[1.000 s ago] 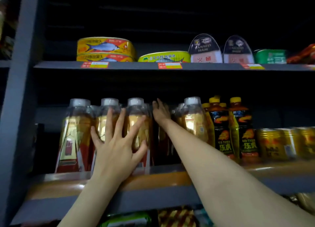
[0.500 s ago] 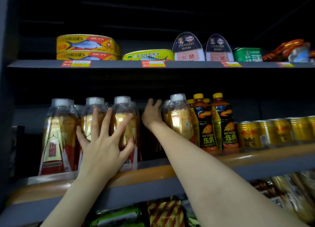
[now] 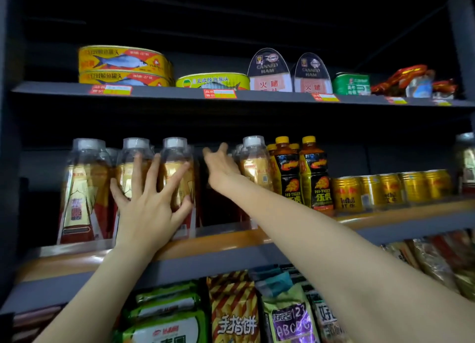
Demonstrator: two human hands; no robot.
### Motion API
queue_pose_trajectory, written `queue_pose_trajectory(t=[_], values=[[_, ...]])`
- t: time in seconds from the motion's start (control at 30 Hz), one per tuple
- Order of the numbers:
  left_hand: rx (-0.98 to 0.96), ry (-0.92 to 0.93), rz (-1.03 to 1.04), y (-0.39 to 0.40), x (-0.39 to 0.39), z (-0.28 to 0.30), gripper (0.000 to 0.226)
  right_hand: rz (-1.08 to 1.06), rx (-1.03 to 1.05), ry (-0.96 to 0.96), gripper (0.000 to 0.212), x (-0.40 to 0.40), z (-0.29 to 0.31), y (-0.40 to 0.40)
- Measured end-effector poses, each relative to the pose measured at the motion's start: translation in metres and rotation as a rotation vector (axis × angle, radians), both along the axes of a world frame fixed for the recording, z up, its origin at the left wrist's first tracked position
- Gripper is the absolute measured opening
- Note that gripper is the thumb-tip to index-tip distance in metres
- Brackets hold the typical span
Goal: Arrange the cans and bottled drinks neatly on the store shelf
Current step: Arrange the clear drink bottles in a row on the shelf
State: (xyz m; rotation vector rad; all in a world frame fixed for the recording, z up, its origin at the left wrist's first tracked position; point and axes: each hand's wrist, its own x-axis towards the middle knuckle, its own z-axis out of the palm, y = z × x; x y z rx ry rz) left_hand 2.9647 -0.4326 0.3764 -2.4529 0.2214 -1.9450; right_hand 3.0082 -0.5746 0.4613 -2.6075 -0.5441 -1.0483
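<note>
On the middle shelf [image 3: 231, 242] stand clear bottles of amber drink with white caps. My left hand [image 3: 151, 206] lies spread flat against the fronts of the second bottle [image 3: 128, 173] and third bottle [image 3: 180, 167] from the left, holding neither. My right hand [image 3: 221, 167] reaches into the dark gap between the third bottle and a fourth amber bottle [image 3: 257, 167], with its fingers apart beside that bottle; whether it touches is unclear. The leftmost bottle [image 3: 82, 188] stands apart from both hands.
Right of the gap stand black-and-yellow energy drink bottles [image 3: 313, 178] and a row of gold cans [image 3: 385, 191]. The upper shelf [image 3: 167, 95] carries fish tins [image 3: 123, 64], canned ham [image 3: 270, 72] and a green tin [image 3: 352, 84]. Snack packets [image 3: 234, 314] fill the shelf below.
The view has shifted a little, so the shelves sit differently in frame. My right hand has opened slightly in the gap. My left hand stays pressed on the same two bottles.
</note>
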Motion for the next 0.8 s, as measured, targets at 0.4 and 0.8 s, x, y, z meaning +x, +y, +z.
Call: queue_pose_trajectory(t=[0.4, 0.8], values=[[0.011, 0.035, 0.038, 0.002, -0.002, 0.000, 0.063, 0.207, -0.126, -0.049, 0.061, -0.066, 0.024, -0.046], [0.011, 0.033, 0.041, 0.002, -0.001, 0.002, 0.060, 0.430, 0.214, -0.067, 0.085, -0.036, -0.010, -0.046]])
